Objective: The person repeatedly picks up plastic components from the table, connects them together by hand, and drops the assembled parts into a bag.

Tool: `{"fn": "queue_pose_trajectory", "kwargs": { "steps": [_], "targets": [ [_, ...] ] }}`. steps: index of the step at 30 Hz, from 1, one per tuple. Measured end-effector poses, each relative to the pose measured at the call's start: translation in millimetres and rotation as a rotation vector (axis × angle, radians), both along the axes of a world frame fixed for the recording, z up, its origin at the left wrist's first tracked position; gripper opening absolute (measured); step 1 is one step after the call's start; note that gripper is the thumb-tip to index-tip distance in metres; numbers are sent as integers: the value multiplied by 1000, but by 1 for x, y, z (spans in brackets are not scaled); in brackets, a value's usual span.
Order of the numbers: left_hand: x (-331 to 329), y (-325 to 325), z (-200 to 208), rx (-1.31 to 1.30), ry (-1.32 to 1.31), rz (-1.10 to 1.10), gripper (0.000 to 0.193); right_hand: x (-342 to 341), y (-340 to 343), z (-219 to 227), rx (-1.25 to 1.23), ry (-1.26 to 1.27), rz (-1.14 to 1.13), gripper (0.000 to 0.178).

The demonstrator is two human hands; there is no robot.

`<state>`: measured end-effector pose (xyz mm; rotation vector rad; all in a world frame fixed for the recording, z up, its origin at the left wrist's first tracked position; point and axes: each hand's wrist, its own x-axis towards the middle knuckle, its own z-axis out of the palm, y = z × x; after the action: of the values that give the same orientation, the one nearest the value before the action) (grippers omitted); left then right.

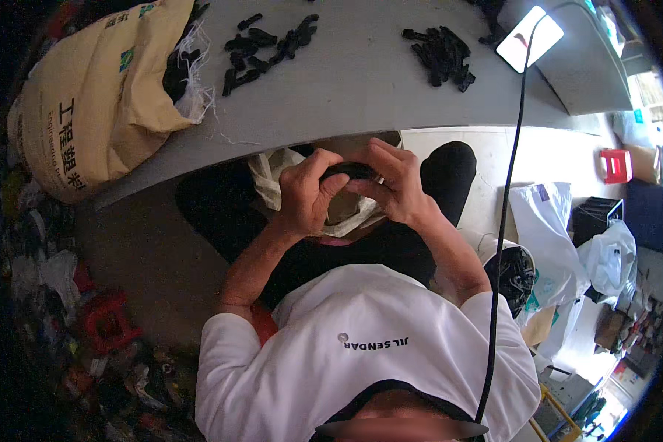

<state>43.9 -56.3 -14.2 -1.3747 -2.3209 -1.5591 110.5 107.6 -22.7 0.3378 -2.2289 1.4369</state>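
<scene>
Above my lap, at the near edge of the table, both hands pinch one small dark, slightly curved piece [352, 171], which looks like black plastic. My left hand [306, 190] has its thumb and bent fingers closed on one end. The other end is between the fingers and thumb of my right hand [396, 180]. Fingers cover much of the piece, so its exact kind is hidden. Beneath the hands, a pale cloth sack [267, 184] lies open between my legs.
On the grey table [331, 88] lie a loose group of black pieces [254, 55] and a tighter pile [442, 57]. A tan woven sack [103, 110] leans at the left. A black cable [512, 162] hangs at the right, near a bucket [512, 269] lined with black plastic.
</scene>
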Motion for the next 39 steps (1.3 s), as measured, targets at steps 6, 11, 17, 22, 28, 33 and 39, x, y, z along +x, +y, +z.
{"fn": "queue_pose_trajectory", "kwargs": {
  "steps": [6,11,17,22,28,33,39],
  "targets": [
    [-1,-1,-2,-107,-7,33,23,-7,3,2,-9,-161,124,30],
    [-38,8,4,-229,55,94,28,0,1,-24,75,-270,6,29],
    [-129,45,0,-472,497,470,29,-20,13,-18,300,-293,-181,21],
    [-156,66,-17,-649,595,527,26,-69,85,17,592,-212,-828,15],
    [-154,72,-32,-590,635,448,12,-134,127,2,973,-224,-893,7],
    [-145,64,-27,-266,394,332,10,-153,117,-1,1020,-62,-769,12],
    [-128,60,-9,172,-589,198,15,-126,73,18,75,-71,-304,14]
  ]
}}
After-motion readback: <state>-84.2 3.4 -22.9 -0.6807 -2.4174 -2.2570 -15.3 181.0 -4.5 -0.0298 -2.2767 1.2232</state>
